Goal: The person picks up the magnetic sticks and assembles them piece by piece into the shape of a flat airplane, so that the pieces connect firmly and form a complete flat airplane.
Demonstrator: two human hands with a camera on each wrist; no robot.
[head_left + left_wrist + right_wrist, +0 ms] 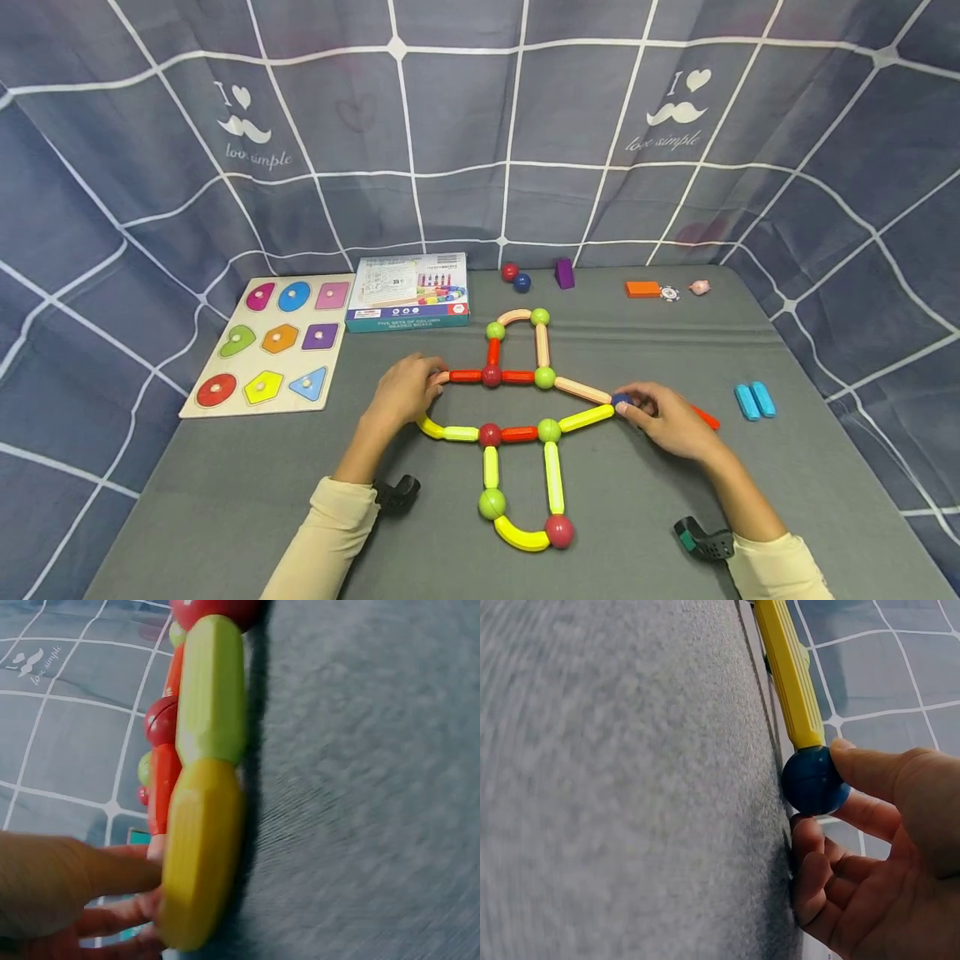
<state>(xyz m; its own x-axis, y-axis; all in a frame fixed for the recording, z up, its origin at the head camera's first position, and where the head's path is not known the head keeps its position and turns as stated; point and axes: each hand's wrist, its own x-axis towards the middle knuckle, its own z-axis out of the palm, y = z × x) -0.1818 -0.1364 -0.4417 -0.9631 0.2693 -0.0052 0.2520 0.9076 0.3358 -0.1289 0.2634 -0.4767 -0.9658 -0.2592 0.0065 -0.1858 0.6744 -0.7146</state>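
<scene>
Magnetic sticks and balls lie joined in a figure on the grey table. At its right end my right hand [667, 421] pinches a blue ball [814, 781] between thumb and fingers. A yellow stick [587, 418] and a peach stick [582, 390] run up to that ball. On the left, my left hand [403, 390] grips a peach piece [440, 378] at the end of a red stick [466, 377]; most of the piece is hidden by the fingers. A yellow curved stick [201, 851] passes right beside the left thumb, joined to a pale green stick [212, 690].
A wooden shape puzzle board [335, 342] and a toy box [408, 321] sit at the back left. Along the back are a red ball [510, 272], another blue ball [522, 283] and a purple block [565, 273]. Two light-blue sticks [755, 401] lie at the right.
</scene>
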